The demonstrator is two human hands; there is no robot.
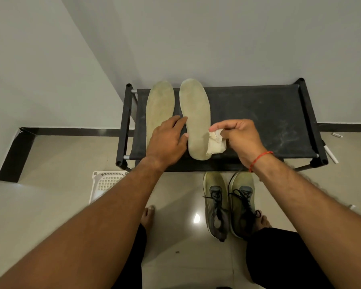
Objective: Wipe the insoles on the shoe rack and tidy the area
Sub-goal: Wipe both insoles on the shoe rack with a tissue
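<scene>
Presently, on the shoe rack (258, 113), the left hand (167, 138) lay flat-fingered across two insoles (196, 113) while the right hand (240, 136) pinched a cloth (216, 144) against one.

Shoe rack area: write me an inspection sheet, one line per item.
Surface: black fabric shoe rack top, dusty, with pale smears.
Job's things: left insole and right insole lie side by side on the rack; white cloth at the right insole's heel edge.
Clutter: white scrap and white stick by the rack's right end.
Hands: left hand flat over the left insole; right hand pinches the cloth.
Cables: nothing seen.
Surroundings: olive sneakers on the tiled floor, white plastic basket, grey wall.
</scene>
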